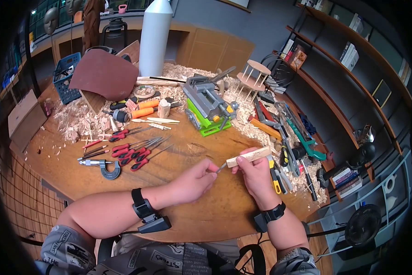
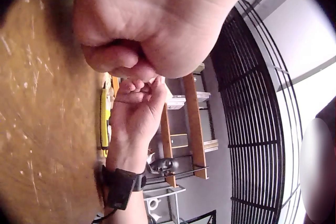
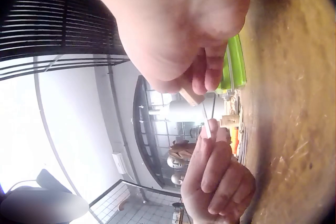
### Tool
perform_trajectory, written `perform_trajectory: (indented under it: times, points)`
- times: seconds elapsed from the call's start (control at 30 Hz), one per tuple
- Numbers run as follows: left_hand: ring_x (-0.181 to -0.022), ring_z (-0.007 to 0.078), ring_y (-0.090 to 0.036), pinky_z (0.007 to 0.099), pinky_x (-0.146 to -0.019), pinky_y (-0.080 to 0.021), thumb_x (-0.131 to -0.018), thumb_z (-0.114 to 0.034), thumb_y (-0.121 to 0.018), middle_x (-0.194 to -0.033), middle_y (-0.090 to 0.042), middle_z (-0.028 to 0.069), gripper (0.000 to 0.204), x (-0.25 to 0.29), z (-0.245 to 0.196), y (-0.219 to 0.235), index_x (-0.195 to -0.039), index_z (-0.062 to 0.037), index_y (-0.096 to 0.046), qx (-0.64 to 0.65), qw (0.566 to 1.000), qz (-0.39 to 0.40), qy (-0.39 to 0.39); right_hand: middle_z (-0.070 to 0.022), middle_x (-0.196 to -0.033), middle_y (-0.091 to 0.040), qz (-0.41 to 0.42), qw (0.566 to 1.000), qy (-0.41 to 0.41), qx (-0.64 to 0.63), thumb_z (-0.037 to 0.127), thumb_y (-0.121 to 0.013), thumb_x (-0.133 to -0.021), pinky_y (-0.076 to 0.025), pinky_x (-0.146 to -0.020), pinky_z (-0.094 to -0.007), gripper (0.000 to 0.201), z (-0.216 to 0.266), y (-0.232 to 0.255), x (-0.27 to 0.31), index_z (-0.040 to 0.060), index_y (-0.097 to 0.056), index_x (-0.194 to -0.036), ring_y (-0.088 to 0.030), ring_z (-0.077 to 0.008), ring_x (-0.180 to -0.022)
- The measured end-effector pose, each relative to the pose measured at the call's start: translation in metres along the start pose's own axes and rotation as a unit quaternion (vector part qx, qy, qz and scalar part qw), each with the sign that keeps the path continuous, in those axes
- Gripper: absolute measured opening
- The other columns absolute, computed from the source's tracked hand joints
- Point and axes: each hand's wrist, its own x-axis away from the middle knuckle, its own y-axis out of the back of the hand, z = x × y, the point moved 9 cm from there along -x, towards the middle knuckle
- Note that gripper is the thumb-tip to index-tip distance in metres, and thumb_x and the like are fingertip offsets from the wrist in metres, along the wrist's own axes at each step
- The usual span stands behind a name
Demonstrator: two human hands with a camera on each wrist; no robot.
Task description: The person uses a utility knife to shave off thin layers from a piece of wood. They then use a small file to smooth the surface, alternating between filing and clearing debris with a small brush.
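Note:
A pale wooden stick point(image 1: 248, 157) is pinched between the thumb and fingers of the right hand point(image 1: 256, 176), above the table's front part. The left hand point(image 1: 197, 181) pinches a thin grey strip point(image 1: 221, 167) whose far tip meets or nearly meets the stick's left end. In the right wrist view the strip point(image 3: 206, 121) runs from the left fingertips up to the end of the wood point(image 3: 191, 97). The left wrist view shows the left hand point(image 2: 142, 24) with curled fingers that hide what it holds, and the right hand point(image 2: 137, 113) beyond.
Red-handled tools point(image 1: 131, 151) and a micrometer point(image 1: 109, 170) lie left of the hands. A vise on a green base point(image 1: 210, 107) stands behind. Knives, a saw point(image 1: 307, 146) and wood shavings lie at right. A grey cylinder point(image 1: 155, 41) rises at the back.

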Motion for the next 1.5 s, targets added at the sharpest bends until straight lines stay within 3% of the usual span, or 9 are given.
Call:
perform_trajectory:
  times: [0.2,0.37,0.53,0.6,0.77,0.87,0.93,1.17,1.5]
  points:
    - [-0.045,0.0078,-0.038,0.025,-0.037,-0.032,-0.107,-0.021,-0.046,-0.063,-0.046,-0.0015,0.017,-0.003,-0.012,0.015,-0.117,-0.0079,-0.045,0.053,0.997,-0.053,-0.02,-0.0074,-0.089,-0.067,-0.036,0.984,0.061,0.162,0.001,-0.069,-0.091,-0.055,-0.064,-0.0258,0.016,0.006,0.018,0.001,0.0025,-0.057,-0.102,-0.066,-0.012,-0.072]
    - [-0.044,0.0083,-0.038,0.0246,-0.035,-0.031,-0.107,-0.021,-0.046,-0.062,-0.045,-0.0016,0.018,-0.005,0.006,0.009,-0.119,-0.008,-0.045,-0.017,0.999,-0.015,0.043,-0.0063,-0.087,-0.066,-0.012,0.998,0.059,0.037,0.002,-0.069,-0.091,-0.053,-0.062,-0.0252,0.016,0.013,-0.008,0.006,0.003,-0.057,-0.102,-0.065,-0.012,-0.07]
    - [-0.044,0.007,-0.035,0.026,-0.036,-0.029,-0.107,-0.022,-0.047,-0.062,-0.044,-0.0028,0.017,0.001,-0.028,0.02,-0.117,-0.0096,-0.044,0.075,0.994,-0.042,-0.066,-0.0074,-0.085,-0.066,0.0,0.988,0.003,0.154,0.001,-0.066,-0.092,-0.052,-0.06,-0.0287,0.016,-0.008,0.016,-0.008,0.0047,-0.057,-0.105,-0.066,-0.0148,-0.07]
    - [-0.042,0.0077,-0.035,0.0257,-0.035,-0.029,-0.107,-0.022,-0.046,-0.061,-0.044,-0.0023,0.017,-0.004,-0.015,0.025,-0.118,-0.0096,-0.045,0.057,0.995,-0.054,-0.054,-0.007,-0.084,-0.067,-0.007,0.987,-0.063,-0.145,0.009,-0.063,-0.097,-0.051,-0.061,-0.0295,0.012,-0.01,0.013,-0.009,0.0067,-0.059,-0.108,-0.063,-0.0155,-0.065]
    - [-0.04,0.0084,-0.036,0.025,-0.034,-0.03,-0.107,-0.022,-0.045,-0.059,-0.044,-0.002,0.017,-0.007,-0.01,0.022,-0.119,-0.0095,-0.045,0.039,0.997,-0.057,-0.034,-0.0049,-0.082,-0.062,0.092,0.938,-0.134,-0.307,0.026,-0.058,-0.101,-0.05,-0.066,-0.0319,0.017,-0.025,0.002,-0.004,0.0091,-0.059,-0.103,-0.065,-0.0204,-0.074]
    - [-0.041,0.008,-0.037,0.0248,-0.034,-0.031,-0.107,-0.023,-0.046,-0.059,-0.044,-0.0021,0.018,-0.003,-0.013,0.021,-0.119,-0.0094,-0.045,0.037,0.997,-0.057,-0.022,-0.0066,-0.084,-0.059,0.154,0.946,-0.096,-0.269,0.028,-0.056,-0.101,-0.052,-0.07,-0.0358,0.02,-0.016,-0.014,0.002,0.0078,-0.056,-0.096,-0.066,-0.0255,-0.08]
    - [-0.045,0.0071,-0.036,0.0259,-0.037,-0.03,-0.106,-0.021,-0.046,-0.062,-0.044,-0.0029,0.016,0.0,-0.017,0.024,-0.117,-0.0092,-0.044,0.044,0.996,-0.071,-0.024,-0.0078,-0.085,-0.055,0.129,0.99,-0.056,-0.006,0.023,-0.055,-0.1,-0.054,-0.07,-0.0379,0.02,-0.009,-0.015,0.004,0.006,-0.052,-0.091,-0.066,-0.0278,-0.08]
    - [-0.047,0.0065,-0.038,0.0245,-0.041,-0.03,-0.107,-0.018,-0.046,-0.061,-0.044,-0.0032,0.015,0.001,-0.023,0.022,-0.118,-0.0083,-0.044,0.032,0.997,-0.05,-0.058,-0.0034,-0.087,-0.061,0.208,0.971,-0.078,0.085,0.012,-0.052,-0.103,-0.052,-0.069,-0.0286,0.018,-0.018,-0.027,0.016,0.0005,-0.061,-0.113,-0.063,-0.0141,-0.082]
    - [-0.056,0.0052,-0.044,0.0226,-0.05,-0.035,-0.107,-0.015,-0.047,-0.067,-0.046,-0.0037,0.015,0.007,-0.032,0.004,-0.12,-0.0073,-0.046,0.005,0.985,0.035,-0.172,-0.0004,-0.088,-0.06,0.179,0.959,-0.046,0.216,0.015,-0.054,-0.102,-0.048,-0.074,-0.0263,0.024,-0.009,-0.028,0.018,0.0011,-0.061,-0.12,-0.058,-0.0097,-0.082]
